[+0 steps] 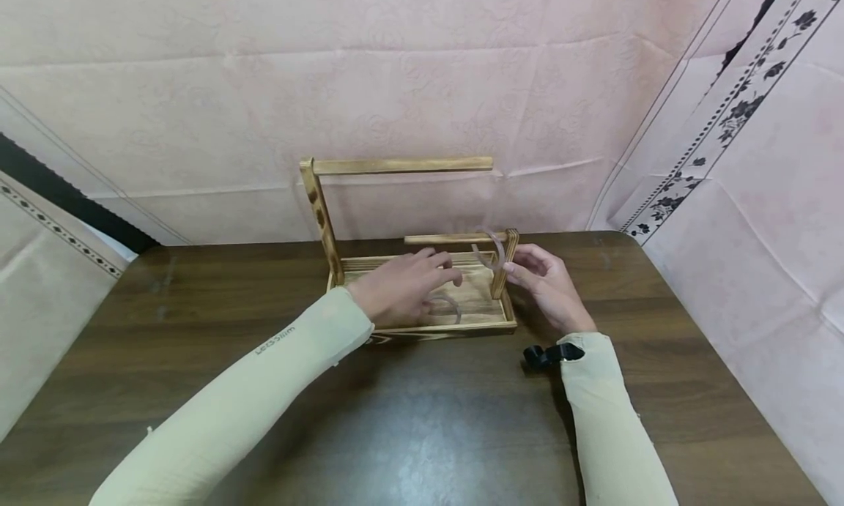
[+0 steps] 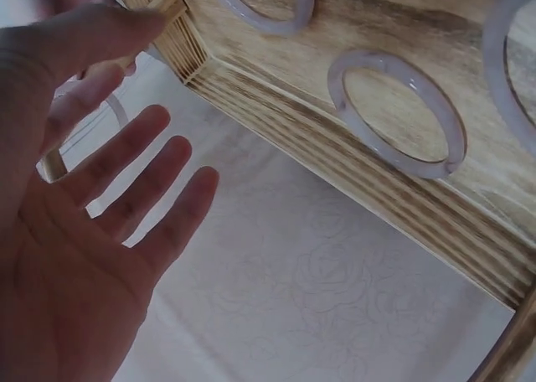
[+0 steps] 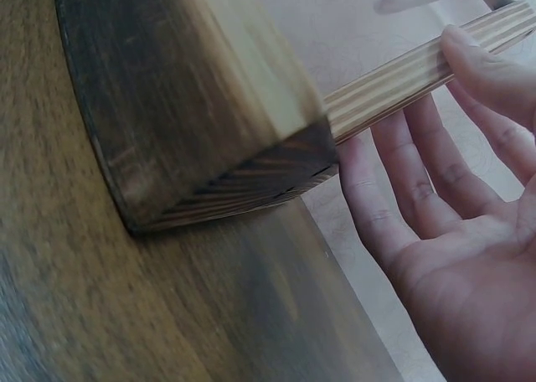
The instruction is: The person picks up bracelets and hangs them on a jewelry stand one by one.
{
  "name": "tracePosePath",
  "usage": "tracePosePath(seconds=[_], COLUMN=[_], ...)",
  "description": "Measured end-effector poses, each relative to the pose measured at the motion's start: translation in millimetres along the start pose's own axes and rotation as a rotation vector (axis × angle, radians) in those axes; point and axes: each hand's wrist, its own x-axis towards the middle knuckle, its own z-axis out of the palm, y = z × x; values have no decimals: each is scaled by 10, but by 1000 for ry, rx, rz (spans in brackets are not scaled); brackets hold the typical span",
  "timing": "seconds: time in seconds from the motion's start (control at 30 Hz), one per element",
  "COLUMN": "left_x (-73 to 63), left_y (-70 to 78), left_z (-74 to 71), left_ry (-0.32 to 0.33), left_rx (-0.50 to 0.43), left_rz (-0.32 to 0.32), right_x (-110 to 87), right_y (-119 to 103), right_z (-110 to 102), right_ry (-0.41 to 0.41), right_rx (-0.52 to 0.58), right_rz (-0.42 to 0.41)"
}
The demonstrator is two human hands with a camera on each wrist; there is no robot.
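A wooden display stand (image 1: 398,165) has a tray base, a long upper bar and a shorter lower bar. My right hand (image 1: 546,283) holds its right upright post (image 3: 431,72), thumb on one side and fingers on the other. A pale translucent bangle (image 1: 499,253) hangs on the lower bar, close to that post. Over the tray floor is my left hand (image 1: 412,279), its fingers spread and loosely extended. Beneath it, pale lilac bangles lie in the tray, one bangle (image 2: 398,114) whole in the left wrist view and others cut off by its edges.
The stand is near the back edge of a dark brown wooden table (image 1: 409,425). Behind it hangs a pale pink patterned cloth (image 1: 395,110), with a flower-bordered cloth (image 1: 741,110) at the right. A black strap device (image 1: 554,354) is on the right wrist.
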Motion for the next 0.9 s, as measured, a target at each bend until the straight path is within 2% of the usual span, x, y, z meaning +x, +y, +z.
tracePosePath(seconds=[0.27,0.53,0.7,0.9], left_x=[47,74,92,125], left_y=[-51,-73,-64,-41], left_z=[-4,76,122,150], left_ry=[-138,-246,-283,-296], left_rx=[-68,-157,-173,-208], left_rz=[-26,-48,-53,-9], right_x=[-2,-14,-19,-12], right_y=[-1,-6,-8,-8], right_z=[-8,-14,-10,-11], right_ry=[2,2,1,-3], right_rx=[-2,-13,-18,-23], right_rz=[10,11,6,2])
